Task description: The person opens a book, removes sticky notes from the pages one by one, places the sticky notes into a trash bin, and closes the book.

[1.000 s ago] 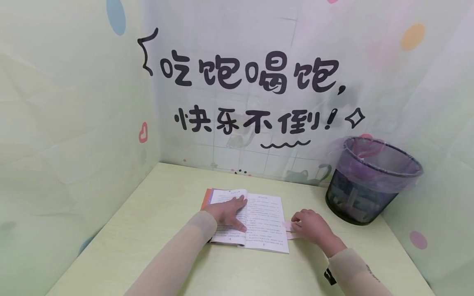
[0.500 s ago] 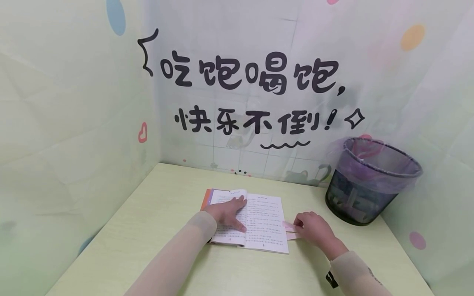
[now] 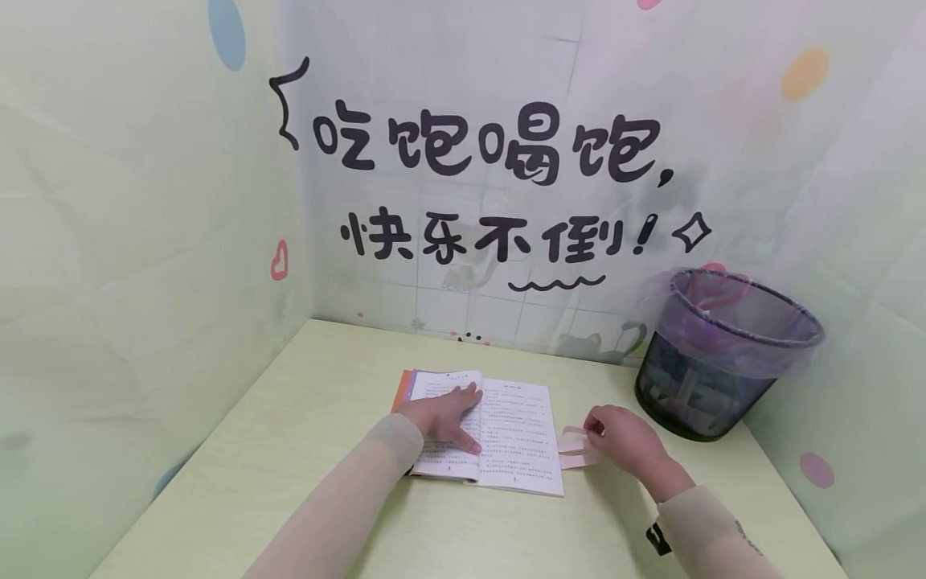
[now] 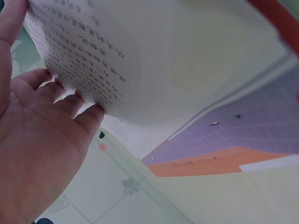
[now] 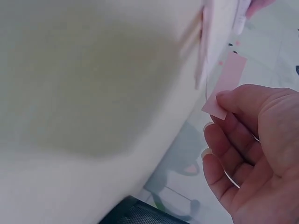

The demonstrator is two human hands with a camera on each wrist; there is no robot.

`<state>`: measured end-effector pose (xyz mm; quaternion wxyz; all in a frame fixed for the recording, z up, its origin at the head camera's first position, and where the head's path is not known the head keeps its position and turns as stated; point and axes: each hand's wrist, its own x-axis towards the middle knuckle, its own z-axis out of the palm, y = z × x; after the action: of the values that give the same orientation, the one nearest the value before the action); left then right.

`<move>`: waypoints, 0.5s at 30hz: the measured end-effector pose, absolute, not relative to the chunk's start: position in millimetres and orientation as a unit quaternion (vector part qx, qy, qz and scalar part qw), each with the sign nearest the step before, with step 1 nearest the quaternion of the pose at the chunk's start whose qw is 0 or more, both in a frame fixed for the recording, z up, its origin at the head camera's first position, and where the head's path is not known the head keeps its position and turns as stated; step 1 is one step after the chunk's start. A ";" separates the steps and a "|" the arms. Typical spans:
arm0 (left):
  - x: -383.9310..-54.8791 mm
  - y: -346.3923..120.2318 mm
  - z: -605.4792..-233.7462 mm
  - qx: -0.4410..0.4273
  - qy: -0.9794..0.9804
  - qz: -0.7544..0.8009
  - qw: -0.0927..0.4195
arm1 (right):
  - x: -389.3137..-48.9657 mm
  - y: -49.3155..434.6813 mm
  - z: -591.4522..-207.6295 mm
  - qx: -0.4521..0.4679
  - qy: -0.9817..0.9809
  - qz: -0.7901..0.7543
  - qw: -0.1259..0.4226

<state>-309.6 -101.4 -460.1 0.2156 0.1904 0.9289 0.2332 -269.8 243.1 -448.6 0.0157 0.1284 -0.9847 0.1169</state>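
Note:
An open book with printed pages lies on the table. My left hand rests on the left page with its fingers spread, thumb near the gutter; in the left wrist view the fingertips touch the page. Right of the book, my right hand pinches a small pink paper strip, like a sticky note, between thumb and index finger. The other fingers are loosely curled below it. More pink strips stick out from the book's right edge, partly behind the right hand.
A dark mesh bin with a purple liner stands at the back right of the pale table. Printed wall sheets enclose the table at the back and both sides. The book's orange and purple cover shows at its left edge.
My right hand has moved slightly right, away from the book, drawing a pink paper strip with it. More of the strips' length shows now. The left hand and book have stayed put.

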 end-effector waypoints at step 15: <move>-310.7 -101.5 -459.8 0.193 0.930 0.227 0.215 | -280.6 277.6 -353.7 0.118 -0.976 0.146 0.110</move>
<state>-310.7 -101.5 -459.8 0.2154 0.1930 0.9300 0.2266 -280.6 277.6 -353.7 0.1104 0.1185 -0.9759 0.1462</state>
